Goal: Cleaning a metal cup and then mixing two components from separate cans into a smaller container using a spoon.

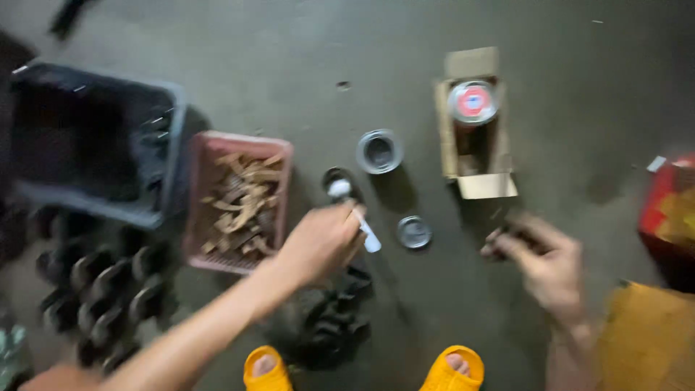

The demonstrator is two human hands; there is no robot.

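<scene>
My left hand (322, 242) is closed around a small white spoon-like tool (353, 210), whose tip rests in a small dark round pot (339, 181) on the grey floor. Next to it stand an open glass jar (378, 151) and a round metal lid (414, 232). My right hand (541, 257) hovers to the right, fingers pinched on a small dark piece (499, 242) that is too blurred to identify. A heap of dark parts (334, 318) lies below my left hand.
A pink tray (239, 199) of brown strips sits left of centre, beside a dark grey crate (94, 141). Rows of black pieces (101, 282) lie at lower left. An open cardboard box (474, 123) holds a red-lidded tin. Red container (670, 217) and yellow sandals (362, 369) are near.
</scene>
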